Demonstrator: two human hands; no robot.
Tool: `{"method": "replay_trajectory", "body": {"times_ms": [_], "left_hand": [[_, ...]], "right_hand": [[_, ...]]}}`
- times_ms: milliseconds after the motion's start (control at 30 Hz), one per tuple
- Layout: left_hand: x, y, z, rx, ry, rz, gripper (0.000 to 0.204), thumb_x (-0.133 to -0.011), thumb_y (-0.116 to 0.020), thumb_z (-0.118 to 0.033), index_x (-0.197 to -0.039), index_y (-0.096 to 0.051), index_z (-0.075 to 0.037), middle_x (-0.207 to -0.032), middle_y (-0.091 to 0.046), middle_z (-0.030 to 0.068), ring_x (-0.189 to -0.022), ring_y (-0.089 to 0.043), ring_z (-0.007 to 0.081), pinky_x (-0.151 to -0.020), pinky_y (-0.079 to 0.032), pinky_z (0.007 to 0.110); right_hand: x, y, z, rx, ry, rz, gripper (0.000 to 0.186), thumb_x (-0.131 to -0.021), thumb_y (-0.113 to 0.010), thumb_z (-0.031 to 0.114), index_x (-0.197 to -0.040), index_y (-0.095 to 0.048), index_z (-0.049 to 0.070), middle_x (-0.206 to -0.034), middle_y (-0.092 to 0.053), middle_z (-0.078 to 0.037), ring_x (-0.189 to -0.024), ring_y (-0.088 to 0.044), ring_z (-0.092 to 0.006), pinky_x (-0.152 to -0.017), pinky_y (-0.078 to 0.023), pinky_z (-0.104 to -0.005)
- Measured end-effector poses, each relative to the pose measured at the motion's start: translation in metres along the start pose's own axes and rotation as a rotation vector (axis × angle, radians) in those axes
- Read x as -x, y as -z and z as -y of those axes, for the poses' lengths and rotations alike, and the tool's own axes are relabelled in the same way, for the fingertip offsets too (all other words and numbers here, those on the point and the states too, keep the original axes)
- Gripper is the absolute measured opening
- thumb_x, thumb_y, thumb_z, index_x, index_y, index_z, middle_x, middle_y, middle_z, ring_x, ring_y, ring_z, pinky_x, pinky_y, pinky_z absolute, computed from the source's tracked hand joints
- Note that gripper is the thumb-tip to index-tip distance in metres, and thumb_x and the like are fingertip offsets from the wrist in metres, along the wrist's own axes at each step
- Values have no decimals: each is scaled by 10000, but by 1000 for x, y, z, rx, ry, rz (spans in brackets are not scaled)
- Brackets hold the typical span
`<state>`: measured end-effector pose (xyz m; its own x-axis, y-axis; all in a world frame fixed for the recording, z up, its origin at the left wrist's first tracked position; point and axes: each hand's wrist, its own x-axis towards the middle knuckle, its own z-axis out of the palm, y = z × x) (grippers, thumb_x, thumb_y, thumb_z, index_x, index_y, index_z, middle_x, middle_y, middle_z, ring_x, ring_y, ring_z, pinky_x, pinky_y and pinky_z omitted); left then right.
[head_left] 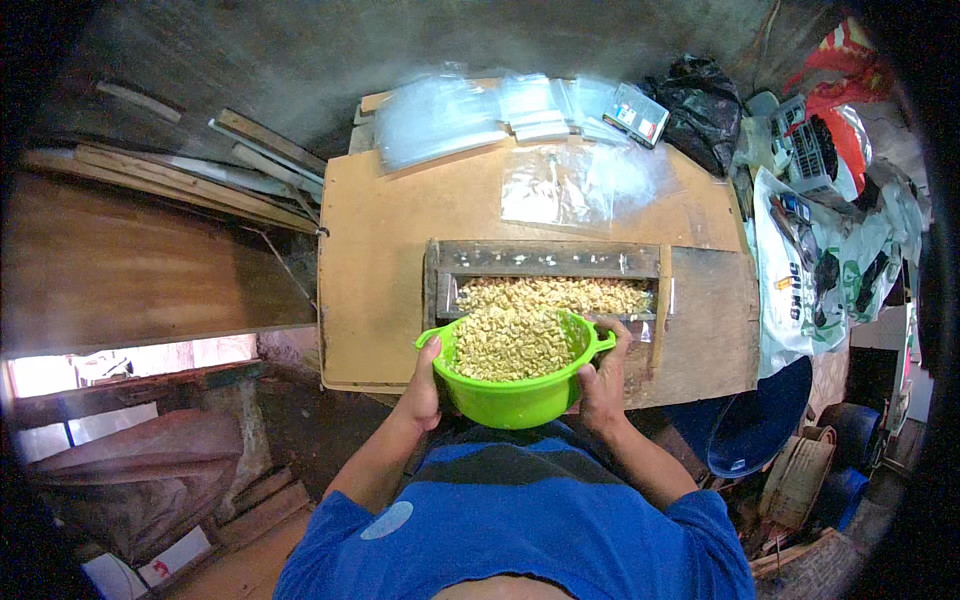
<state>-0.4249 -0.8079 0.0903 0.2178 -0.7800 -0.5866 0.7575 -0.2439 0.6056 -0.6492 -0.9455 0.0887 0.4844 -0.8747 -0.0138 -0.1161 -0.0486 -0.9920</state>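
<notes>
A green plastic bowl [510, 398] full of pale, lumpy crumb-like pieces [512, 350] is held at the front edge of the work board. My left hand [424, 390] is closed on its left handle and side, and my right hand [602, 385] grips the right side. Just beyond the bowl, a long wooden tray [540, 258] holds more of the same pieces, with clear plastic showing at its ends. A clear plastic bag [555, 195] lies farther back on the tan board [385, 260].
Stacked plastic bags [435, 120], a small device [635, 115] and a black bag [700, 110] line the back. Cluttered bags [800, 270] and a crate [805, 155] sit right. A dark blue basin [750, 420] is below right; wooden boards [170, 185] lie left.
</notes>
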Motion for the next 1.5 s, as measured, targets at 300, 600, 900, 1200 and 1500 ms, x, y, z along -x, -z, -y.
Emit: {"method": "replay_trajectory", "body": {"times_ms": [300,600,900,1200,1500], "left_hand": [[5,25,-11,12,-14,-5,706,-1018,-427,-571,-1477,-488,-37,-1437,-595,139,-1299,-590,263,-1142,-413,415],[-1,26,-15,-59,-6,-31,705,-1028,-413,-578,-1477,-487,-40,-1426,-602,140,-1290,-598,258,-1124,-437,413],[-10,2,-7,-54,41,-4,682,-1039,-392,-560,-1469,-503,-42,-1419,-613,133,-1289,-597,241,-1132,-423,402],[-20,-35,7,-136,47,-39,675,-998,-444,-564,-1430,-546,-55,-1388,-639,112,-1239,-628,242,-1101,-438,405],[-31,-72,25,-183,127,-38,714,-1024,-398,-590,-1505,-474,-67,-1441,-596,131,-1295,-595,254,-1133,-427,409]], "right_hand": [[0,-32,3,-75,-12,-30,1001,-839,-674,713,-1439,-303,2,-1368,-425,-202,-1315,-426,-312,-1137,-341,-446],[1,-31,8,85,-65,-7,972,-865,-660,694,-1443,-289,6,-1358,-442,-186,-1281,-448,-299,-1128,-343,-429],[6,-5,7,21,-69,-35,983,-862,-693,676,-1464,-277,20,-1359,-471,-178,-1282,-460,-285,-1127,-364,-418],[10,37,7,-40,-141,-66,964,-871,-684,666,-1460,-307,2,-1365,-473,-186,-1280,-466,-288,-1116,-376,-418],[9,80,-5,-9,-140,-89,1024,-849,-698,698,-1477,-287,1,-1380,-473,-203,-1320,-471,-306,-1123,-380,-439]]}}
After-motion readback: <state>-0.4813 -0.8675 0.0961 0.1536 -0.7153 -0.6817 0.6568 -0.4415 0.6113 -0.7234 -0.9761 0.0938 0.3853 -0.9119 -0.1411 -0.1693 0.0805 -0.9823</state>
